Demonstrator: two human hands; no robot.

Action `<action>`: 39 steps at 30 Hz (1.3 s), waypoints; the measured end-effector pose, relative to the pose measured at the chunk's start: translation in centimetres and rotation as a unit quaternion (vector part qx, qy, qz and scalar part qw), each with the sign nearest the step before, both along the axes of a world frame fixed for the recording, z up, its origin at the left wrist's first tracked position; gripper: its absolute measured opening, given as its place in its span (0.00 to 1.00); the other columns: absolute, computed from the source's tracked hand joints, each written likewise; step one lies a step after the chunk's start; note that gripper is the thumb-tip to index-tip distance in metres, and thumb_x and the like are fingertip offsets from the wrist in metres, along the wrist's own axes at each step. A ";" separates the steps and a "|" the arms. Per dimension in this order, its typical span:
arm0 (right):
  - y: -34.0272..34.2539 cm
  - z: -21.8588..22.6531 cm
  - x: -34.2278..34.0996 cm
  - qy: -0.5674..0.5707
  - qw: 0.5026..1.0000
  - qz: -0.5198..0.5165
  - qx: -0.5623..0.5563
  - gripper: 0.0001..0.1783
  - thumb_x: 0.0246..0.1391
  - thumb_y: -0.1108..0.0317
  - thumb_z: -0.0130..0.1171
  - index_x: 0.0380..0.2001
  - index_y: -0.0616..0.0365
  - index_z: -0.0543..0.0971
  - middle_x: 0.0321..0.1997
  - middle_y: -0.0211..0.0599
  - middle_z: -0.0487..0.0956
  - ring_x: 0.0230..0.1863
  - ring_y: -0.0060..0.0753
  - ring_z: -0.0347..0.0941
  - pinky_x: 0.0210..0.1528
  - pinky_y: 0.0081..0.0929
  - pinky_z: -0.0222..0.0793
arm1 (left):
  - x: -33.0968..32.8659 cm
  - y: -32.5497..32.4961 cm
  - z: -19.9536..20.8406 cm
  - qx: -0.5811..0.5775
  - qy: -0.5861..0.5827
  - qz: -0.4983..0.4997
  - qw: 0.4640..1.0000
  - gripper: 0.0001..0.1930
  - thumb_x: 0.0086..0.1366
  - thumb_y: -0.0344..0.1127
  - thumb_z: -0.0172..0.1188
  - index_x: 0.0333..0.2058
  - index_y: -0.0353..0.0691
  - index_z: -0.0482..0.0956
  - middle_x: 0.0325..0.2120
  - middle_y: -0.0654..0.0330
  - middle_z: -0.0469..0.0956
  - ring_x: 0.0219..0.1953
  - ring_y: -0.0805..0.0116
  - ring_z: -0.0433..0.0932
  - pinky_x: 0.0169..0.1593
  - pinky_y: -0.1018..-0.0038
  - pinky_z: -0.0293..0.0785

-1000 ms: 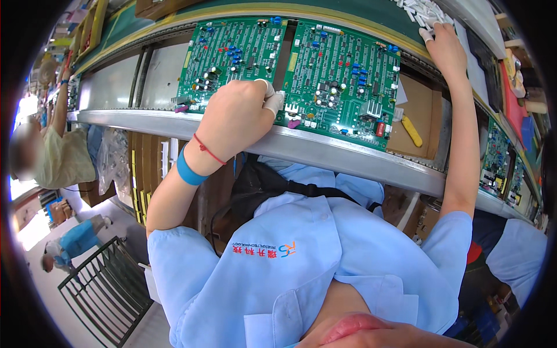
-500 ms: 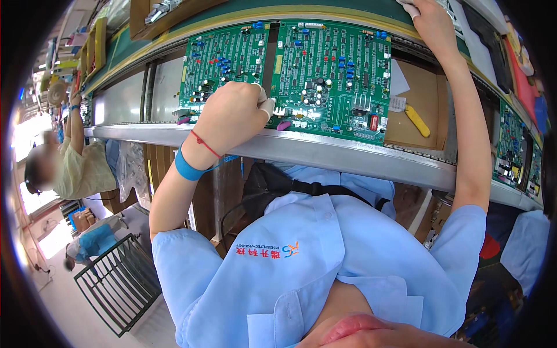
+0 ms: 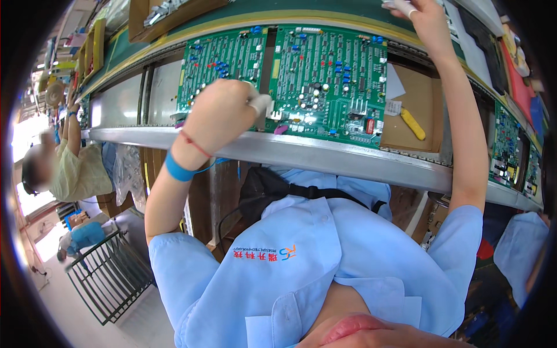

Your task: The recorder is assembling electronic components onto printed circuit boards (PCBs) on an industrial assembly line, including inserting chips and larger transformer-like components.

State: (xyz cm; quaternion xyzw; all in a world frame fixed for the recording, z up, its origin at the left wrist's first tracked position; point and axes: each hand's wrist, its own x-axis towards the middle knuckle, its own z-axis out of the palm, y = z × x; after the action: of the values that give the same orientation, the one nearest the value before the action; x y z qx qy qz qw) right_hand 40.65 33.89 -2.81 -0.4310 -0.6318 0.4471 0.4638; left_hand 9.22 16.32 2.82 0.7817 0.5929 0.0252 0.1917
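My hands flanked the right green board.
Left grip, beside it, curled narrow; right grip, beyond it, I couldn't tell.

Plenty of light is filling the middle of the frame, and the blue shirt is showing only soft shadows in its folds. Strong white light is coming from the left side, making very bright patches there. The metal rail is shining gray across the middle and bending down toward the right. Dark shadow is covering much of the lower right. The left hand is looking a bit smeared, while the green boards are showing up quite clearly. Little things at the far left are looking fuzzy. Black is circling the corners.
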 end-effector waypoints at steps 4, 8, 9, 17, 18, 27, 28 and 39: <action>-5.1 4.7 -3.8 0.181 0.953 0.116 -0.214 0.19 0.55 0.81 0.51 0.51 0.67 0.73 0.46 0.41 0.76 0.45 0.34 0.77 0.48 0.24 0.77 | -0.2 1.7 1.7 0.113 -0.199 0.118 0.966 0.11 0.58 0.40 0.66 0.32 0.37 0.83 0.17 0.57 0.77 0.17 0.68 0.73 0.25 0.74 0.69; -9.3 4.6 -6.7 0.244 0.938 0.180 -0.166 0.21 0.59 0.73 0.52 0.56 0.61 0.70 0.54 0.48 0.74 0.50 0.43 0.77 0.51 0.35 0.77 | 4.3 2.9 1.6 0.190 -0.303 0.060 0.932 0.19 0.53 0.41 0.71 0.42 0.42 0.82 0.24 0.66 0.73 0.22 0.74 0.67 0.27 0.78 0.67; -10.6 5.2 -7.0 0.266 0.926 0.183 -0.197 0.22 0.58 0.80 0.50 0.57 0.66 0.67 0.54 0.46 0.73 0.51 0.40 0.77 0.54 0.29 0.76 | 4.7 3.1 1.1 0.221 -0.283 0.022 0.933 0.22 0.50 0.41 0.72 0.45 0.44 0.81 0.25 0.65 0.71 0.23 0.73 0.66 0.27 0.77 0.66; -10.9 4.2 -8.0 0.088 0.978 0.181 -0.063 0.24 0.58 0.71 0.57 0.58 0.58 0.69 0.57 0.42 0.73 0.55 0.31 0.72 0.54 0.29 0.71 | 3.1 1.9 -0.4 0.140 -0.490 0.054 0.859 0.10 0.62 0.29 0.62 0.42 0.37 0.80 0.37 0.60 0.80 0.35 0.75 0.77 0.36 0.81 0.71; -9.9 4.5 -7.3 0.016 0.988 0.155 0.006 0.24 0.55 0.70 0.61 0.56 0.57 0.72 0.54 0.43 0.74 0.53 0.34 0.73 0.52 0.32 0.72 | 2.2 1.0 0.9 0.090 -0.546 0.090 0.828 0.10 0.65 0.28 0.58 0.44 0.34 0.79 0.38 0.58 0.81 0.37 0.74 0.79 0.39 0.81 0.73; 1.6 -2.1 2.6 -0.468 0.837 -0.097 0.266 0.11 0.54 0.60 0.61 0.37 0.53 0.80 0.40 0.40 0.78 0.44 0.46 0.75 0.46 0.37 0.70 | -14.7 -2.8 0.1 0.196 -0.374 0.238 0.875 0.25 0.66 0.25 0.55 0.61 0.34 0.64 0.31 0.62 0.78 0.31 0.79 0.73 0.39 0.82 0.70; 1.4 -2.1 2.6 -0.477 0.840 -0.105 0.237 0.11 0.54 0.60 0.61 0.37 0.53 0.80 0.41 0.39 0.78 0.44 0.46 0.75 0.46 0.37 0.69 | -14.9 -3.5 0.2 0.195 -0.340 0.269 0.880 0.21 0.64 0.26 0.58 0.56 0.31 0.70 0.31 0.61 0.81 0.32 0.78 0.76 0.38 0.82 0.72; 2.5 0.0 -0.1 -0.534 0.822 -0.005 0.200 0.08 0.56 0.67 0.59 0.39 0.55 0.79 0.41 0.34 0.75 0.40 0.37 0.73 0.44 0.29 0.68 | -18.9 -4.7 -2.3 0.019 -0.138 0.258 0.956 0.08 0.62 0.31 0.62 0.35 0.31 0.80 0.24 0.56 0.80 0.27 0.75 0.75 0.34 0.75 0.72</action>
State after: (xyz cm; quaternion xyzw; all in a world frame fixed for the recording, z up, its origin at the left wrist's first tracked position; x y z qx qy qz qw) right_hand 40.54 36.37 -2.79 -0.5031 -0.8540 0.0087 0.1325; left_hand -9.68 11.65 0.47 0.5945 0.7415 0.1930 0.2441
